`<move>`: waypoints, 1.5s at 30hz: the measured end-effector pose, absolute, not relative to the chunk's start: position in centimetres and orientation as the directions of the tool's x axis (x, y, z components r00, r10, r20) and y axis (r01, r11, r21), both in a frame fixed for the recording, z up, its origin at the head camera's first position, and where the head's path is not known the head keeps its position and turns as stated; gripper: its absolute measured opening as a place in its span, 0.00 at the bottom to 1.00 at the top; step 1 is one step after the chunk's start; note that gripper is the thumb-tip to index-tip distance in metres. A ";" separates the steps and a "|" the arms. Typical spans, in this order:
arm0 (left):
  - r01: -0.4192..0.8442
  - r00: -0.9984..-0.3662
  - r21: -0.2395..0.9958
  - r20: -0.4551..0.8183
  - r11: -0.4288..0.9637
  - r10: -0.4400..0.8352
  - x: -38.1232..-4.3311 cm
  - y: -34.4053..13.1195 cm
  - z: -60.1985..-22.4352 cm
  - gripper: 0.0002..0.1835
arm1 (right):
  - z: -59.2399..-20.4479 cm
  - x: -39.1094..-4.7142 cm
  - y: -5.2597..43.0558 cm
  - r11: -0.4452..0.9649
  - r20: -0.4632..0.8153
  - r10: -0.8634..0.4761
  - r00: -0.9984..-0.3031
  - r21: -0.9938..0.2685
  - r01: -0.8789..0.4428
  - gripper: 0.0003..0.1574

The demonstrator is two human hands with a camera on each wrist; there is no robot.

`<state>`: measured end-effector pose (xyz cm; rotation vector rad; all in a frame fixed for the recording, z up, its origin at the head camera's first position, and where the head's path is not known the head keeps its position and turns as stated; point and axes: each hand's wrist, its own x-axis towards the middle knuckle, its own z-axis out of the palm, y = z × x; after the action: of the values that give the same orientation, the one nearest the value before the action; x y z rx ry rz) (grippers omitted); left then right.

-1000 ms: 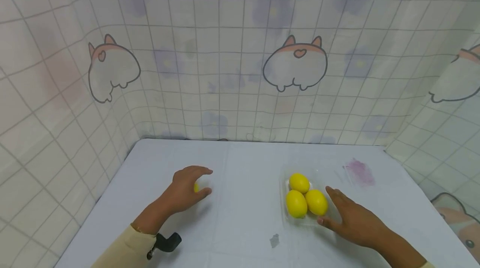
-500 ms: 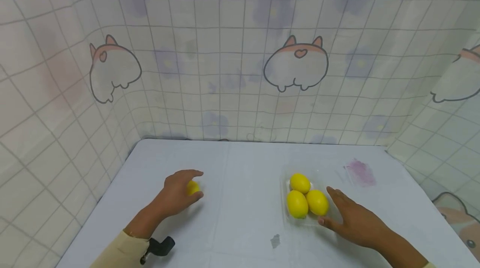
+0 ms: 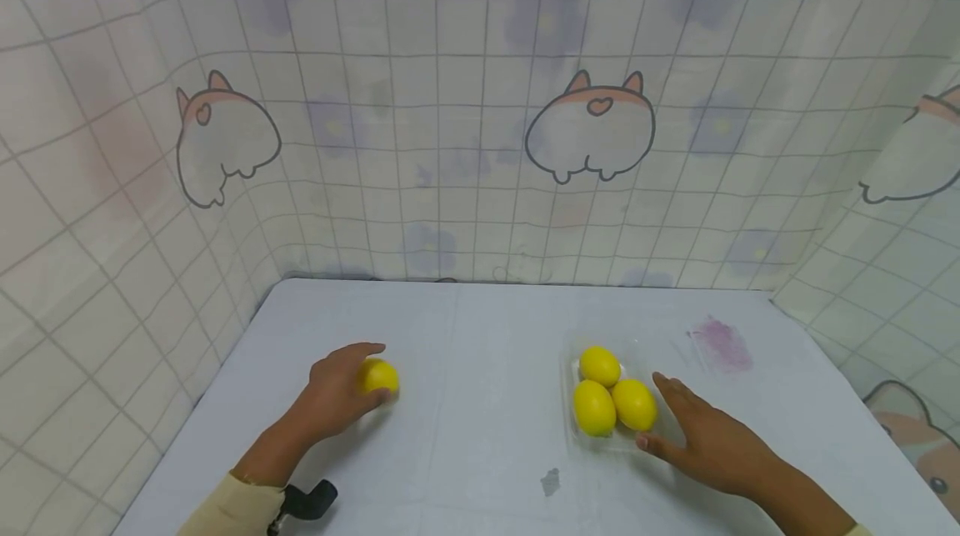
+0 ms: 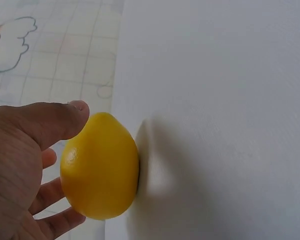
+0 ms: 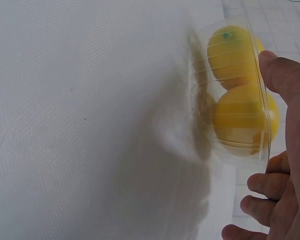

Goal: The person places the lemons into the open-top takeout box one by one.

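Note:
A yellow lemon (image 3: pixel 380 376) rests on the white table at the left. My left hand (image 3: pixel 337 390) is at its left side, thumb and fingers spread apart around it. In the left wrist view the thumb lies close to the top of the lemon (image 4: pixel 101 167), with some fingers partly hidden behind it. Toward the right stands a clear plastic tray (image 3: pixel 572 438) bearing three more lemons (image 3: pixel 595 408). My right hand (image 3: pixel 708 444) is at the tray's right edge, fingers extended. The right wrist view shows its thumb (image 5: pixel 275 70) right at the tray's rim.
White cloth covers the table (image 3: pixel 487 353). A grey patch (image 3: pixel 551 483) lies near the front and a pinkish stain (image 3: pixel 722 344) at the back right. A patterned curtain (image 3: pixel 465 144) encloses the back and both sides. A black wrist mount (image 3: pixel 311 503) hangs under the left sleeve.
My left hand has drawn back to the left, uncovering more of the lemon, which stays in about the same place. The right hand and the tray have hardly moved.

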<state>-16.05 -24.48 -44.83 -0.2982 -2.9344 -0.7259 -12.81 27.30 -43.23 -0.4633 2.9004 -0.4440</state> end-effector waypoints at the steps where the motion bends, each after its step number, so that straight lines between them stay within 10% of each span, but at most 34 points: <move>1: 0.212 -0.975 0.449 0.152 0.868 0.160 -16.0 -24.6 -44.9 0.36 | -43.2 -12.8 27.3 0.907 -0.120 -0.328 -0.937 -0.317 -0.277 0.68; 15: 0.133 -0.987 0.515 0.145 0.847 0.067 -15.9 -25.3 -45.4 0.26 | -43.3 -12.9 27.4 0.906 -0.113 -0.331 -0.937 -0.314 -0.283 0.68; 45: 0.137 -0.991 0.569 0.073 0.811 0.116 -17.1 -23.7 -46.0 0.36 | -43.5 -13.0 27.6 0.916 -0.147 -0.314 -0.938 -0.308 -0.258 0.69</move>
<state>-17.12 -23.67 -46.01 -0.2066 -2.9567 -0.9330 -13.00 27.56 -43.47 -0.4352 2.8838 -0.4246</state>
